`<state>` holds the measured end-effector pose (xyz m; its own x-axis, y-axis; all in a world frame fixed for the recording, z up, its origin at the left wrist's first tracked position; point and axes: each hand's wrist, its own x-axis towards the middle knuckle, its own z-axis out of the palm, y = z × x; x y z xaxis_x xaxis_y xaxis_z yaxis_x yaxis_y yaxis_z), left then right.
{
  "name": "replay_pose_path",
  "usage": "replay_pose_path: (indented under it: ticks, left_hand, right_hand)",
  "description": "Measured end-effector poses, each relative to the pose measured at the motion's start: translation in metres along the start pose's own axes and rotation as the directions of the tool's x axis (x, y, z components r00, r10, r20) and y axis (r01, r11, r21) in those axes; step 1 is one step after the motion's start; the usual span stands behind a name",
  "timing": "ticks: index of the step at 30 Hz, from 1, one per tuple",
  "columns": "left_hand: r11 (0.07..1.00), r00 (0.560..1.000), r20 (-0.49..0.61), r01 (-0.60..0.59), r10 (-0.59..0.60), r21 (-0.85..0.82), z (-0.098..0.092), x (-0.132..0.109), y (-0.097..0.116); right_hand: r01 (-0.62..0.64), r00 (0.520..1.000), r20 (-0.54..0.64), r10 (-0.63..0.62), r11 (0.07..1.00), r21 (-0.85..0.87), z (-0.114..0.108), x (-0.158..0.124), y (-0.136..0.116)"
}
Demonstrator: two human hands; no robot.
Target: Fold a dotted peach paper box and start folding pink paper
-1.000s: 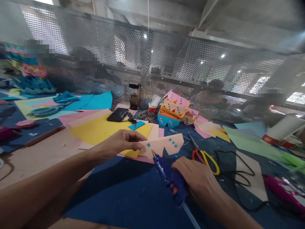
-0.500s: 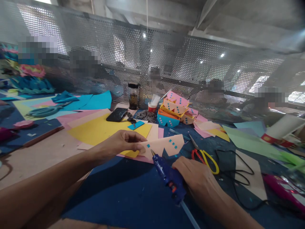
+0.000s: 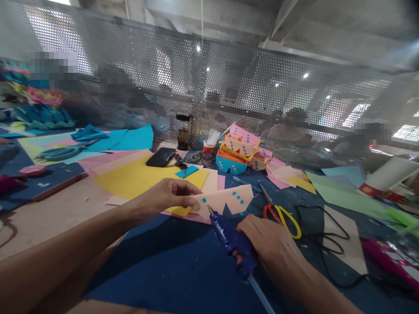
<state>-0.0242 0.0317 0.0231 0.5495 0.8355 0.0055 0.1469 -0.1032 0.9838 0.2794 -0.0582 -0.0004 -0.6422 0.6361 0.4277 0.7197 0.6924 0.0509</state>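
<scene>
Between thumb and fingers, my left hand (image 3: 163, 198) pinches the left end of a peach paper mask (image 3: 218, 199). Small blue squares sit on the mask, one on its left part and several on its right, and a notch is cut in its lower edge. My right hand (image 3: 266, 240) is wrapped round a blue hot glue gun (image 3: 232, 242), whose metal tip points up at the mask beside the single blue square. Whether tip and paper touch, I cannot tell. A clear glue stick (image 3: 260, 294) sticks out of the gun's back end.
Scissors (image 3: 281, 216) with red and yellow handles lie right of the mask, near a black cord (image 3: 327, 237). Behind stand a stack of decorated paper masks (image 3: 240, 148), a cup (image 3: 209, 146) and a dark-lidded bottle (image 3: 183, 133). A phone (image 3: 160, 157) rests on yellow paper (image 3: 127, 181).
Almost nothing differs. My right hand has shifted very slightly, while the mask and glue gun stay in the same place.
</scene>
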Motion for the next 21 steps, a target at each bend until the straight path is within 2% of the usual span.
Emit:
replay_pose_path:
  ticks: [21]
  left_hand:
    - [1.0,1.0,-0.002,0.007,-0.007,-0.001,0.0001,0.0002,0.0003]
  right_hand:
    - [-0.001,1.0,-0.014,0.001,1.0,-0.009,0.0022,-0.0015,0.0017]
